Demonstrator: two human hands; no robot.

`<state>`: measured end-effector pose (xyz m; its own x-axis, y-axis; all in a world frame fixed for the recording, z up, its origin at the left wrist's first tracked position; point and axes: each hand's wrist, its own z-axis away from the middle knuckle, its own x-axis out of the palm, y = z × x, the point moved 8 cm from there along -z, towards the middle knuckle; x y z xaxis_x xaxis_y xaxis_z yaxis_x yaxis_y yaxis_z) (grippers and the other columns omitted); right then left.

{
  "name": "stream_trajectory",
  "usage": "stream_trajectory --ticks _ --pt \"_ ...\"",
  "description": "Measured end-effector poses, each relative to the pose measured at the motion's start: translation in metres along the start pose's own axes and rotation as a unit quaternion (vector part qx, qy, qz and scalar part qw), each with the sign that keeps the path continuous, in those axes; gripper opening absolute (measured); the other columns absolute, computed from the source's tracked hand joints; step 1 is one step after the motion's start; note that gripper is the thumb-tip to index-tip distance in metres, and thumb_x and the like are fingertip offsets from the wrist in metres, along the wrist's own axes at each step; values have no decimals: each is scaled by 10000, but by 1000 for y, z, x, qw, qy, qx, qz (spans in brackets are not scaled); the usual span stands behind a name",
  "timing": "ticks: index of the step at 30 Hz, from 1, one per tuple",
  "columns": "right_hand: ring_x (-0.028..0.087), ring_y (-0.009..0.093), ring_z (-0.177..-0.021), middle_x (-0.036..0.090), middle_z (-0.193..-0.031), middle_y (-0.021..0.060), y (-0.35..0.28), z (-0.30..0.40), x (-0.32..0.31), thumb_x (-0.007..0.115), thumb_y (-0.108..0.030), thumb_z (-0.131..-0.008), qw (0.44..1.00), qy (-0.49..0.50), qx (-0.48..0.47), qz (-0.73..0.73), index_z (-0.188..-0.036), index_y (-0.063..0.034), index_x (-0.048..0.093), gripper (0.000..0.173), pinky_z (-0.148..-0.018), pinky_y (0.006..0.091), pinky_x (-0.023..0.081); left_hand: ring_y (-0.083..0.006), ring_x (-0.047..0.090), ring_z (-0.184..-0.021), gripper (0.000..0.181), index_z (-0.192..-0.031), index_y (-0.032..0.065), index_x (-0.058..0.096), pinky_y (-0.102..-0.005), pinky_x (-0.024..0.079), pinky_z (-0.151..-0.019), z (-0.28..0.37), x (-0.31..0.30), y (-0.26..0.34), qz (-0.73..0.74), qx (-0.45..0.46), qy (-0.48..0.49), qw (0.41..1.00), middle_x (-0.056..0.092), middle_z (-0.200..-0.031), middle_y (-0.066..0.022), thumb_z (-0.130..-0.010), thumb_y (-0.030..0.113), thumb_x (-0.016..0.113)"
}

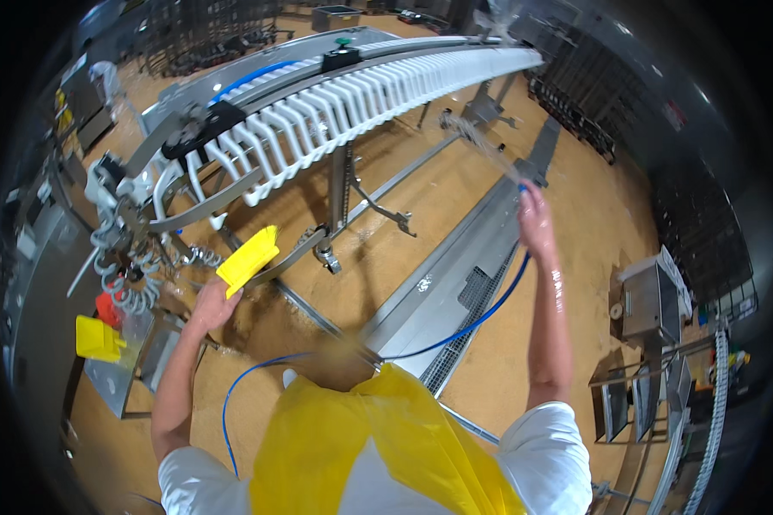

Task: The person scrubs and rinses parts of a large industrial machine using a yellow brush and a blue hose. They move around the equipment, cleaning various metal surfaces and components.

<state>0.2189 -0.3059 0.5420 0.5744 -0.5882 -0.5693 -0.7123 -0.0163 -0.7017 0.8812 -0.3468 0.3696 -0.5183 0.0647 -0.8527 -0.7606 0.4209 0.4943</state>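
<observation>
My left hand (216, 305) grips a yellow scrubbing brush (248, 257), its bristles tilted up and away from me. Out to the right, my right hand (536, 219) is closed around the end of a blue hose (504, 301). Water (489, 151) sprays from its tip towards the wheel and foot at the far end of a conveyor stand. The hose loops down past my yellow apron (361, 438). Beyond the brush stretches a conveyor with curved white plastic slats (296, 132), apart from both hands.
A steel floor drain channel (444, 283) with a grating crosses the wet tan floor. Coiled grey air hoses (132, 283) hang at the left, above a small steel table (113, 380) with a yellow dustpan-like scoop (98, 338). Conveyor legs and castors (328, 256) stand ahead; a steel cabinet (647, 302) is at right.
</observation>
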Motion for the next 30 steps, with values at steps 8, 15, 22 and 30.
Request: stream_trajectory --ticks 8,15,22,30 --pt "622 168 -913 701 -1139 142 -293 -98 26 465 -242 -1080 953 -123 -222 164 -1345 -29 634 379 -885 309 503 -430 589 -1154 375 -1234 20 641 -488 475 -1014 -5 -16 -65 -2 52 -34 998 659 -1197 -232 -918 222 653" --pt "517 132 -727 648 -951 86 -516 -50 198 456 -320 -1088 867 -243 -375 222 -1373 -112 641 398 -710 306 476 -411 660 -1075 388 -1212 17 654 -488 521 -942 -22 -27 -133 94 46 -19 994 687 -1172 -231 -938 291 635" --pt "511 137 -695 600 -840 77 -507 -91 259 464 -316 -1084 858 -176 -322 360 -1374 -143 650 385 -689 319 471 -409 691 -1018 436 -1138 46 703 -504 535 -904 -40 -1 -151 -77 -25 -189 979 732 -1066 -210 -926 411 594" --pt "534 151 -682 628 -787 104 -487 -40 225 482 -278 -1068 919 -154 -249 263 -1377 -156 648 371 -705 331 479 -426 663 -1085 451 -1154 50 703 -505 516 -953 -38 -12 -149 -64 -46 -245 966 718 -1130 -224 -937 424 574"
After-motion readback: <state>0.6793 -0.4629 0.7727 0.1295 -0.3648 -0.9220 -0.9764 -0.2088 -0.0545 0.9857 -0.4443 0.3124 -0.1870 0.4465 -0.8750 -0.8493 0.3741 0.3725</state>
